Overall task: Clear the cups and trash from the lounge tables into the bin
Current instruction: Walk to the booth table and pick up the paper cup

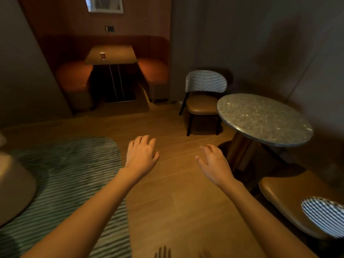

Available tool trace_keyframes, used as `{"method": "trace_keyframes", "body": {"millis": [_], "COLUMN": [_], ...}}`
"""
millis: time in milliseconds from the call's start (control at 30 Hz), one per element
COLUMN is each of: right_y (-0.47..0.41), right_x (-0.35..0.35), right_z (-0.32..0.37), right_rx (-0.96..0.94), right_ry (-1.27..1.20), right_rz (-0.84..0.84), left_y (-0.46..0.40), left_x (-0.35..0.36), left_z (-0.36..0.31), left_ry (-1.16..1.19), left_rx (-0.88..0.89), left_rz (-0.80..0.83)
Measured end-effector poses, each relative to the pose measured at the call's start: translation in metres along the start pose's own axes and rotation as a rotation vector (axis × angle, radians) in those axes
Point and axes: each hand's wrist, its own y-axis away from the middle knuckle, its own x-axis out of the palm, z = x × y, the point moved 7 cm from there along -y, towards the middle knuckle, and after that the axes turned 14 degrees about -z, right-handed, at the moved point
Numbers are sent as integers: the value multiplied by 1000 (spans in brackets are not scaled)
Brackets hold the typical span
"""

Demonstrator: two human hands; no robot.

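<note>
Paper cup [102, 55]: upright on the far booth table [119, 53], well ahead and left of both hands, nearer the left hand [142, 155] than the right hand [214, 164]; both hands hang empty over the floor, fingers loosely spread.

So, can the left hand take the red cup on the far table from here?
Probably not yet. The left hand is open over the floor, and the cup stands on the booth table far across the room. Nothing blocks the way; the person must walk closer.
</note>
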Motion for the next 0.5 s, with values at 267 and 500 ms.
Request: {"method": "trace_keyframes", "body": {"millis": [267,500], "right_y": [-192,-361], "right_x": [70,175], "right_z": [-7,17], "right_rx": [-67,-162], "right_ry": [-16,-1], "right_rz": [25,89], "left_y": [-167,-319], "left_x": [74,159], "left_z": [41,122], "left_ry": [-19,-36], "left_rx": [-76,-136], "left_rz": [-13,-17]}}
